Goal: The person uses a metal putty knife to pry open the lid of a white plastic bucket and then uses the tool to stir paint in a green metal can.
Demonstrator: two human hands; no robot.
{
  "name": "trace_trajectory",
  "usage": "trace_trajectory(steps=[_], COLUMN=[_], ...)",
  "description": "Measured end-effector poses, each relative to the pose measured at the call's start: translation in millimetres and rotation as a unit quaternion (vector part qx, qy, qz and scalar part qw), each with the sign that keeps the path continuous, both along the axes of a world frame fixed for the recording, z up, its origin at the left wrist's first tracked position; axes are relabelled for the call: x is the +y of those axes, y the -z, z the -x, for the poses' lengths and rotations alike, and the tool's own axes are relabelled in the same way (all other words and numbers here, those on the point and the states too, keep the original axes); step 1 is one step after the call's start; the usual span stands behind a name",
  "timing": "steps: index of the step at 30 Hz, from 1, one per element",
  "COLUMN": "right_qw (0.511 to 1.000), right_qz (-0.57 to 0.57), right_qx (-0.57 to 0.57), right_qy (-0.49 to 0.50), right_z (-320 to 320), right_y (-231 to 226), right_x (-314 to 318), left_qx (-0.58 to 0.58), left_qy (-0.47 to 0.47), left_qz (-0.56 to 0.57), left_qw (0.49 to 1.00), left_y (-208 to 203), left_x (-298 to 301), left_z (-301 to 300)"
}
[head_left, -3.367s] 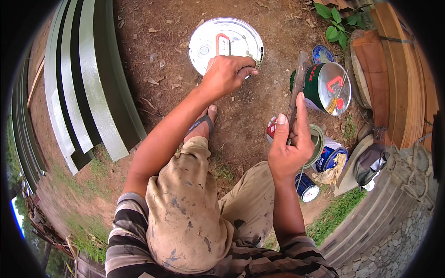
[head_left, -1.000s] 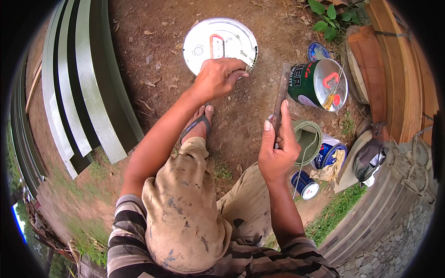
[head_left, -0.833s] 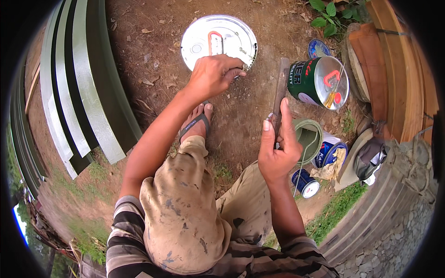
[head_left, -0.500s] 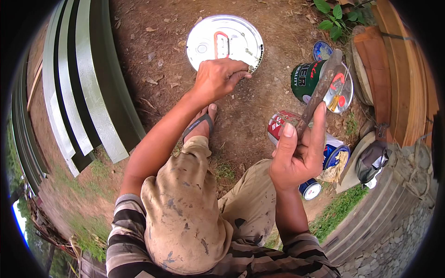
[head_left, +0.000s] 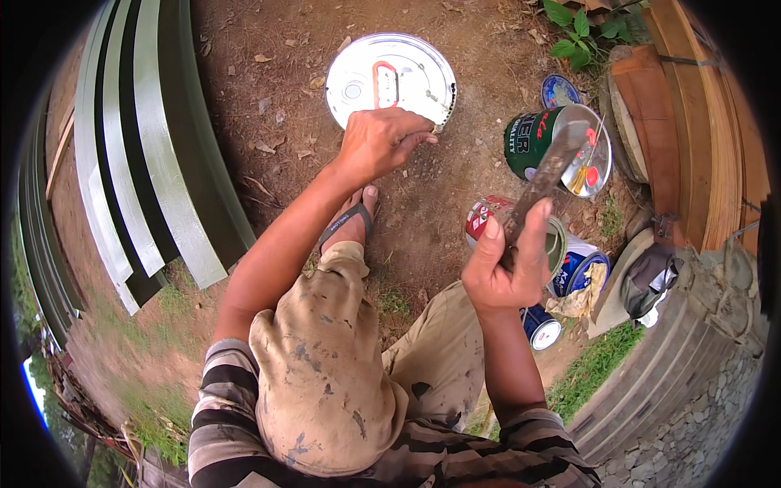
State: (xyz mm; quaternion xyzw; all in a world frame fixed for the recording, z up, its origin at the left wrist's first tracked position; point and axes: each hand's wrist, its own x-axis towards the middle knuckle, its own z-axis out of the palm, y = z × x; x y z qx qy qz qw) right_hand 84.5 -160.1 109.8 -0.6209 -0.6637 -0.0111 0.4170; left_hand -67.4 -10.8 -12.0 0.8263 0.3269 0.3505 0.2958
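A round white pail lid (head_left: 346, 73) with a red-edged handle lies face up in front of me. At its near right rim, the fingers of my left hand (head_left: 378, 142) are pinched together around something small, mostly hidden by them. Raised on the right, my right hand (head_left: 508, 272) grips one end of a rough brown bar (head_left: 541, 183). The bar slants up and away, its far end smeared by motion; I cannot tell whether it is wood or rusty metal. Dark specks line the lid's right edge.
On the right stand a green paint can (head_left: 529, 145) with brushes on its top, a red can (head_left: 486, 215), a blue can (head_left: 582, 272) and a smaller blue can (head_left: 541, 328). Stacked planks (head_left: 691, 122) lie beyond. Long green-grey metal channels (head_left: 171, 122) are at left.
My right hand has come slightly left, and the bar's far end has dropped toward me. My left hand keeps its pinch at the lid's rim.
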Motion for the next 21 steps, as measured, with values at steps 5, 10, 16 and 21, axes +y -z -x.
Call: trace_trajectory(steps=[5, 10, 16, 21], right_qw=[0.974, 0.995, 0.988, 0.976], right_qz=[0.224, 0.075, 0.090, 0.134], right_qx=[0.013, 0.055, 0.107, 0.155], right_qy=[0.008, 0.024, 0.059, 0.079], right_z=[1.9, 7.6, 5.9, 8.3], right_y=[-2.3, -11.0, 1.0, 3.1], right_x=[-10.7, -16.0, -30.3, -39.2], left_qx=[0.020, 0.015, 0.010, -0.138], left_qy=[0.001, -0.016, 0.032, -0.067], left_qz=[-0.006, 0.017, -0.022, 0.152], left_qw=[1.000, 1.000, 0.999, 0.976], left_y=[0.6, 2.8, -4.0, -1.2], left_x=[-2.1, -3.7, -4.1, 2.6], left_z=[3.7, 2.1, 5.6, -1.2])
